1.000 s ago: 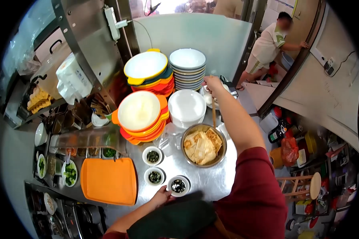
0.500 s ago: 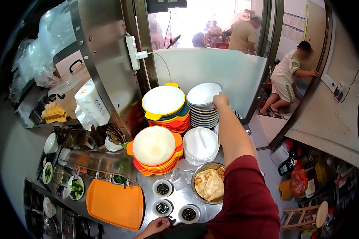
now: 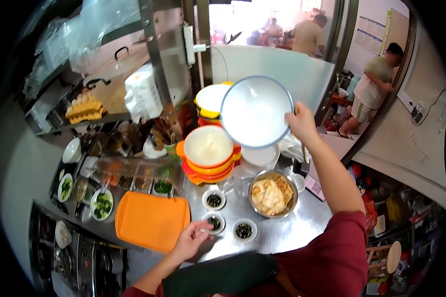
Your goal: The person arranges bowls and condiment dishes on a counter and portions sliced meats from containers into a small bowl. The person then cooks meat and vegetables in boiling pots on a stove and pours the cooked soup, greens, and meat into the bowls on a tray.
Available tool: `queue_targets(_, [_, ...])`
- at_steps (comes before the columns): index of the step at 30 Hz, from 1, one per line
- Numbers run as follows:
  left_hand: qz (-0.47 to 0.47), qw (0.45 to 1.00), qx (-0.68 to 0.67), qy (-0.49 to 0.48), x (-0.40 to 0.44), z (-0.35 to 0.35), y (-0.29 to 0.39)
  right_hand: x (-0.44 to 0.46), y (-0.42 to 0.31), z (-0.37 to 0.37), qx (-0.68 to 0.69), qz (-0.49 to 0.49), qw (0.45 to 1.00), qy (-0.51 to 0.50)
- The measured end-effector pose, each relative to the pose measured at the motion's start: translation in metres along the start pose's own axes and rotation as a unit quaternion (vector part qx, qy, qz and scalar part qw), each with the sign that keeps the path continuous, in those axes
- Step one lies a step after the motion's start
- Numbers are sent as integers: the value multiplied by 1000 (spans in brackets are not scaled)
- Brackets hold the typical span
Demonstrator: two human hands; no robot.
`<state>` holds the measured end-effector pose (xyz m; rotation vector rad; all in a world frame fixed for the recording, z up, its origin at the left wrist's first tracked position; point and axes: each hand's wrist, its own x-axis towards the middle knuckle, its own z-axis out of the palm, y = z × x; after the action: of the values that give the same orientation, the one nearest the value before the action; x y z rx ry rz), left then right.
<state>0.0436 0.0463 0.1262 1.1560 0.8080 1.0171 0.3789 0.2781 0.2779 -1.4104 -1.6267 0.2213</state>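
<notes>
My right hand point(image 3: 302, 121) grips the edge of a large white bowl point(image 3: 256, 113) with a blue rim. The bowl is tilted so its inside faces me, in front of the dish stacks. My left hand point(image 3: 191, 241) has its fingers apart and holds nothing; its fingertips are over or beside a small white bowl point(image 3: 220, 231) with dark contents. Two similar small bowls, an upper one point(image 3: 213, 200) and a right one point(image 3: 244, 230), stand close by. An orange tray point(image 3: 151, 220) lies left of that hand.
Orange-handled pots point(image 3: 208, 148) are stacked behind the small bowls, with white plates point(image 3: 260, 156) beside them. A metal bowl point(image 3: 272, 194) holds flat fried pieces. Green vegetables fill a bowl point(image 3: 102, 205) at left. A person point(image 3: 374, 89) stands at the right doorway.
My right hand has lifted the blue-rimmed bowl off its stack and brought it closer. My left hand has moved up to the small bowls, its fingers now apart. The doorway person has straightened up.
</notes>
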Motion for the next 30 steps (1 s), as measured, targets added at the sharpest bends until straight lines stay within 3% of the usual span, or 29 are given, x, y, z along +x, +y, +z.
queue_targets(1, [24,999,8,-38,-3,-3,6,-34,-31,-1,83,86,991,-54])
queue_targets(2, [41,996,-75,-39,-9,-1,12,-69,-60,6,163,175,965,-109])
queue_targets(4, [77,989,-125,-24,-19,2,26,-128,-53,46,211,134,952,-179])
queue_targets(5, [37,988,-149,30,-28,0,29,-158,-67,61,236,137,937,-220])
queue_targets(6, [-33,984,-98,147,-37,0,34,-185,-87,73,263,141,917,-264])
queue_targets(7, [-8,976,-87,200,-46,-17,12,-206,-106,78,235,197,889,-339])
queue_targets(8, [17,965,-72,253,-58,-34,-13,-223,-103,87,197,146,898,-365])
queue_targets(10, [-28,931,-140,335,-72,-49,-13,-255,-71,98,285,134,886,-340])
queue_targets(12, [-58,915,-127,378,-75,-64,-21,-277,-33,84,140,99,952,-253])
queue_targets(14, [-58,918,-123,372,-71,-89,-34,-295,-12,56,-66,167,944,-277])
queue_targets(16, [-65,907,-117,398,-62,-110,-49,-332,37,49,-142,134,947,-254])
queue_targets(19, [-88,886,-113,441,-50,-130,-62,-378,84,58,-50,261,924,-273])
queue_targets(22, [-100,875,-111,460,-44,-144,-79,-397,94,85,160,321,906,-225])
queue_targets(26, [-116,897,-125,409,-52,-142,-79,-369,54,98,223,439,828,-268])
queue_targets(28, [-135,873,-238,404,-67,-130,-76,-370,58,108,231,443,830,-247])
queue_targets(30, [-157,854,-228,440,-84,-125,-101,-371,65,116,193,438,841,-251])
